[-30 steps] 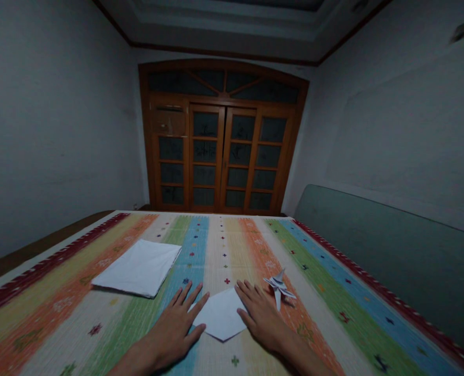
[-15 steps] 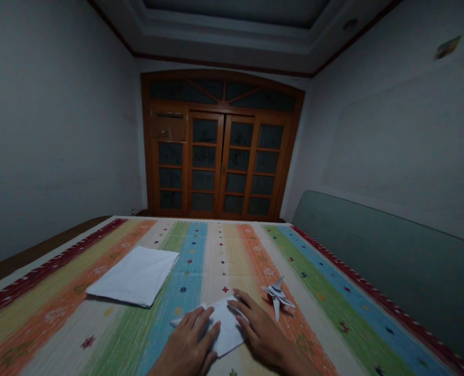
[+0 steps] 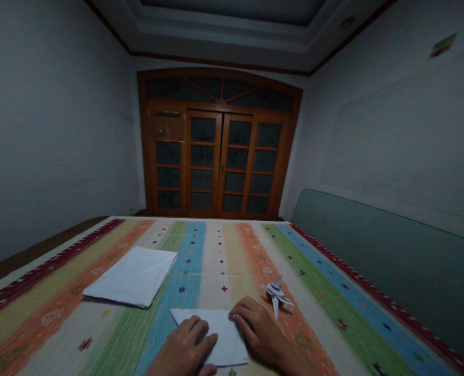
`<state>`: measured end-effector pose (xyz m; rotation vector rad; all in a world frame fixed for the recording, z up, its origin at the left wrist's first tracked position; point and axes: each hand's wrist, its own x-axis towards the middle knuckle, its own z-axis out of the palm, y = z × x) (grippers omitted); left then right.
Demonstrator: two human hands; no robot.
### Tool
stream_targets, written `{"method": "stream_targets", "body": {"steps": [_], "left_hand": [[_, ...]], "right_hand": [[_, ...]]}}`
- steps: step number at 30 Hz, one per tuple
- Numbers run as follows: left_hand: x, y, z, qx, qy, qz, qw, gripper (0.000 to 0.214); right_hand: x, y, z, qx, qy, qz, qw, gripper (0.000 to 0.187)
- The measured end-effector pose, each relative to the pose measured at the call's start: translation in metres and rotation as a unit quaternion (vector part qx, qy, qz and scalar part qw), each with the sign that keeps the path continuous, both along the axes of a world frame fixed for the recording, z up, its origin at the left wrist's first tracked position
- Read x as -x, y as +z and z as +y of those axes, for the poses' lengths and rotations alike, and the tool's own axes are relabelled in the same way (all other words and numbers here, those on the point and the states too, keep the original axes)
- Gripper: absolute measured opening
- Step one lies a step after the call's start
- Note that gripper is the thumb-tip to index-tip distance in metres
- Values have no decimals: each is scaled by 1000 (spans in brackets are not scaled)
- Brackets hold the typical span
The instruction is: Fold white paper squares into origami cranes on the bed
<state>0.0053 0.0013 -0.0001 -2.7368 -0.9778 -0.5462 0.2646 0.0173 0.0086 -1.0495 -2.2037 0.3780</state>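
A folded white sheet of paper [image 3: 226,339] lies on the striped tablecloth in front of me, with a pointed corner reaching out to the left. My left hand [image 3: 187,342] covers its left part, fingers bent over the paper and thumb low near its front edge. At the right side, my right hand [image 3: 255,326] has its fingers drawn together on the paper's upper right edge. Parts of the sheet are hidden beneath both hands. Just beyond my right hand sits a small folded-paper figure [image 3: 276,296] with several pointed arms.
A stack of square white paper [image 3: 132,275] lies to the left on the tablecloth [image 3: 212,261]. Wooden doors with glass panes [image 3: 220,162] stand past the table's far edge. A pale green panel [image 3: 373,250] leans along the right wall.
The folded paper has turned between my hands, and its pointed left corner and long far edge now show. My right hand has shifted slightly down and right; its fingers are closer together.
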Motion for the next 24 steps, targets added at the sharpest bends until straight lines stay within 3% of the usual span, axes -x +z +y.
{"method": "stream_targets", "body": {"steps": [4, 7, 11, 15, 19, 24], "left_hand": [[6, 9, 3, -19, -20, 11, 1000, 47], [14, 3, 10, -33, -31, 26, 999, 46], [23, -6, 20, -28, -58, 2, 998, 29], [28, -1, 21, 3, -72, -19, 997, 28], [30, 8, 19, 33, -74, -50, 995, 39], [32, 7, 23, 4, -67, -90, 994, 47]], "right_hand": [[0, 0, 1, -24, -12, -35, 999, 26], [0, 0, 1, -38, -20, -52, 998, 26], [2, 6, -3, -36, -11, -54, 998, 20], [2, 14, -10, -9, 28, -51, 998, 16], [-2, 13, -9, 21, 79, -55, 995, 29], [-3, 12, -5, 33, 114, -50, 992, 58]]}}
